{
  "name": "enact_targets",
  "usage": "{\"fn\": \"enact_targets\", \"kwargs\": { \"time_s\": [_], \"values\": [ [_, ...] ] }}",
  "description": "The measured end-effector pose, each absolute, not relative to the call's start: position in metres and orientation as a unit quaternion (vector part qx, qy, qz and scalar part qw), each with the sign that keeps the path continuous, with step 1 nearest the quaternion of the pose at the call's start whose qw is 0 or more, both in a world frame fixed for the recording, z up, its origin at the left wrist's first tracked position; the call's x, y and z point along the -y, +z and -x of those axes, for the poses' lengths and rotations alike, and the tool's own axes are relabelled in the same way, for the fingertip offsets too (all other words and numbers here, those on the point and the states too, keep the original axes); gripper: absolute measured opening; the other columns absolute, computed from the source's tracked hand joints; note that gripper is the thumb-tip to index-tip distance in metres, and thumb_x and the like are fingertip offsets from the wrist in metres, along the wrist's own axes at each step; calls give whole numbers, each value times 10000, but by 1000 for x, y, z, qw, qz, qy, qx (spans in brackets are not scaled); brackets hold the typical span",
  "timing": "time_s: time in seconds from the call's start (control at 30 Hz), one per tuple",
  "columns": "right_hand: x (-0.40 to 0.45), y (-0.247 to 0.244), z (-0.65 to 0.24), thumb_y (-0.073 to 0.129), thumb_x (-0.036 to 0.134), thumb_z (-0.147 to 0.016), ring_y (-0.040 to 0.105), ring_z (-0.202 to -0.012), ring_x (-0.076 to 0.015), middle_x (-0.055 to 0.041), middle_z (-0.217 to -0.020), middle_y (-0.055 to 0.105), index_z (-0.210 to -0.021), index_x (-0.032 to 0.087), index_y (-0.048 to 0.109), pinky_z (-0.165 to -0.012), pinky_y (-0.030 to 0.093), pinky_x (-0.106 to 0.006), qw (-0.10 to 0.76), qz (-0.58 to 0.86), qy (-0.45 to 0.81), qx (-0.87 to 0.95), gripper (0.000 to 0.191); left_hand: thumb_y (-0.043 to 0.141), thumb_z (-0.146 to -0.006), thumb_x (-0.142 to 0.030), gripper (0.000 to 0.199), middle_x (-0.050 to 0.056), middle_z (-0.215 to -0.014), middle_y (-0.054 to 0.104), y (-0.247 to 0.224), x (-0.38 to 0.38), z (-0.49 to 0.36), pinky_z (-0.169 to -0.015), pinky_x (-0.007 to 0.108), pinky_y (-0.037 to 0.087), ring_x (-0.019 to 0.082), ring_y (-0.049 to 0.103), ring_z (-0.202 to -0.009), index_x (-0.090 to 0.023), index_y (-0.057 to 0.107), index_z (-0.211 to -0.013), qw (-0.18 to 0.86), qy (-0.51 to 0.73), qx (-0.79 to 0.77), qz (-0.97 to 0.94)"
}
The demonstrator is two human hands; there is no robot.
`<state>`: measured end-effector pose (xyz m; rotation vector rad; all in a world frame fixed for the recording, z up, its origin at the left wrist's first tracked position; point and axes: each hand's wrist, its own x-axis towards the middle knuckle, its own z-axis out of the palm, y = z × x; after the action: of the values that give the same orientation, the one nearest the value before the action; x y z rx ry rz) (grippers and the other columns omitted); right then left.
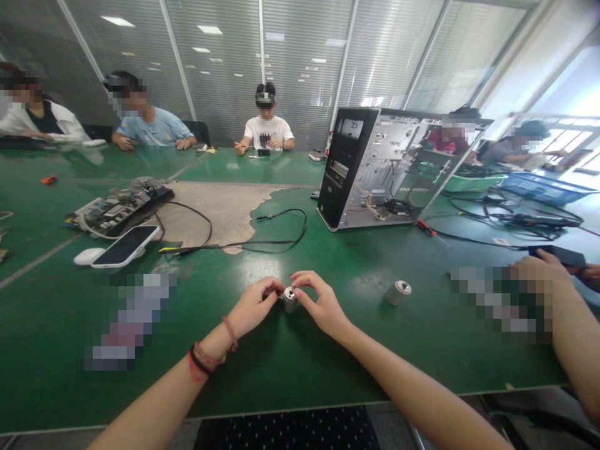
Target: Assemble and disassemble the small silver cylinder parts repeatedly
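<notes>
In the head view, the left hand [255,306] and right hand [323,307] curl nearly closed, their fingertips pinching a small metal cylinder [290,300] upright above the green tabletop [225,381]. A matching cylinder [398,292] lies on its side further right, apart from both hands

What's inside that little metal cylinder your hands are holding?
The cylinder has a dark round hole in its top. The left hand and right hand hide parts of its sides, and what lies deep inside cannot be seen.
</notes>
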<state>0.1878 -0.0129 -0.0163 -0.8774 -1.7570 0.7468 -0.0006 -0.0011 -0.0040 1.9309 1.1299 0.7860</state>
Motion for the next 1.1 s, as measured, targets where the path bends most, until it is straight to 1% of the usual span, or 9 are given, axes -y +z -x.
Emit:
{"fn": "enact_targets", "kwargs": {
  "time_s": [0.1, 0.17, 0.2, 0.27, 0.43, 0.53, 0.63, 0.8, 1.1],
  "values": [
    [12, -12, -194, 536, 255, -851, 547, -810, -159, -31, -866, 573, -913, 208, 588, -733, 442, -288, 501, 402, 279, 714, 93, 450, -805, -144, 175, 30, -829, 655, -4, 2, 0, -741, 264, 463, 161, 600, -785, -154, 614, -864, 366, 305, -452, -754],
    [9, -12, -201, 543, 255, -844, 505, -703, -144, -6, -763, 528, -901, 205, 599, -663, 421, -271, 478, 433, 261, 719, 94, 447, -792, -119, 180, 24, -818, 652, -3, 2, 0, -711, 250, 460, 151, 597, -760, -157, 612, -853, 350, 301, -463, -756],
    [8, -13, -204, 544, 252, -842, 493, -679, -140, 0, -739, 517, -897, 203, 604, -645, 412, -266, 460, 441, 260, 725, 95, 448, -786, -109, 181, 21, -811, 649, -3, 2, 1, -692, 245, 457, 147, 593, -743, -159, 611, -845, 338, 299, -470, -758],
    [5, -17, -209, 543, 239, -840, 499, -675, -139, 1, -737, 535, -892, 201, 612, -634, 404, -262, 417, 442, 272, 747, 94, 454, -777, -101, 173, 18, -802, 639, -4, 2, 2, -666, 242, 451, 144, 583, -721, -164, 606, -831, 306, 294, -482, -766],
    [3, -26, -214, 560, 162, -812, 515, -693, -144, -7, -762, 585, -871, 195, 628, -661, 408, -269, 289, 441, 279, 803, 96, 475, -776, -110, 140, 13, -796, 609, -9, -2, 6, -691, 262, 453, 154, 575, -737, -178, 589, -821, 226, 299, -488, -788],
    [3, -26, -215, 559, 111, -790, 527, -756, -156, -22, -792, 580, -851, 193, 642, -703, 416, -275, 249, 437, 265, 823, 131, 476, -780, -113, 132, 14, -800, 599, -11, -4, 7, -698, 269, 456, 155, 577, -739, -179, 582, -820, 212, 293, -490, -793],
    [3, -23, -217, 552, 96, -788, 531, -766, -153, -30, -821, 579, -842, 189, 645, -710, 418, -270, 237, 447, 262, 822, 142, 474, -782, -111, 133, 19, -808, 597, -12, -4, 8, -708, 274, 459, 157, 577, -746, -176, 581, -828, 210, 289, -489, -796],
    [2, -22, -221, 548, 98, -793, 516, -711, -141, -11, -762, 559, -825, 183, 616, -672, 405, -257, 227, 453, 253, 824, 113, 476, -786, -115, 126, 22, -808, 590, -11, -4, 8, -708, 280, 459, 161, 574, -749, -173, 579, -829, 205, 283, -491, -798],
    [5, -23, -218, 537, 143, -816, 504, -667, -139, 9, -723, 548, -843, 194, 571, -630, 402, -264, 250, 432, 257, 828, 67, 472, -792, -124, 122, 21, -819, 599, -9, -3, 8, -726, 285, 462, 171, 580, -784, -181, 574, -828, 197, 285, -486, -802]
  ]
}}
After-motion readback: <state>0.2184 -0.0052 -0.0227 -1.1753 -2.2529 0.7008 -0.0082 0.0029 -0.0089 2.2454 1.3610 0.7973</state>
